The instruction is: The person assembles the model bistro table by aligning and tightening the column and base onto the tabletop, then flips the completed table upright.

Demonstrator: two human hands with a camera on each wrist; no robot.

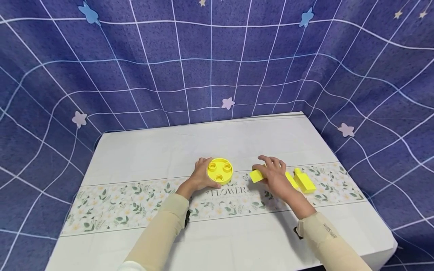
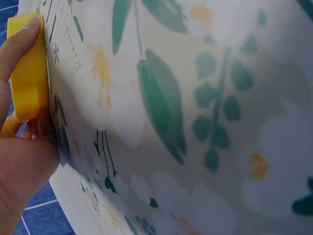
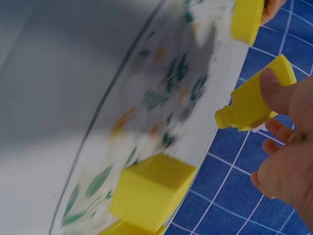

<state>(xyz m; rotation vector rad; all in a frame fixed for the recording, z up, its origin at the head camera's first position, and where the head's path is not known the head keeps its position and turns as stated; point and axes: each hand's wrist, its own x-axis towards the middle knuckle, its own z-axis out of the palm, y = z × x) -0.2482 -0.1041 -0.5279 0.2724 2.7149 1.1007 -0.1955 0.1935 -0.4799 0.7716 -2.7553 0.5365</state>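
Observation:
My left hand [image 1: 199, 176] grips a round yellow disc-shaped piece [image 1: 219, 172] from its left side, near the middle of the table. Three ringed round holes show on the disc's upper face. In the left wrist view the disc's side wall [image 2: 29, 73] is by the cloth, with the thumb along it. To the right, my right hand [image 1: 277, 180] pinches a yellow block [image 3: 259, 95] with a rounded knob at one end. In the right wrist view this block is above the table, apart from the disc, its knob pointing away from the palm.
Right of the right hand, another yellow knobbed block [image 1: 305, 183] lies on the tablecloth [image 1: 190, 143]. Beside it is a further yellow block [image 1: 291, 180], partly hidden by the hand. A floral band with the word FLOWER crosses the cloth. Blue star-patterned curtains [image 1: 210, 75] surround the table's back and sides.

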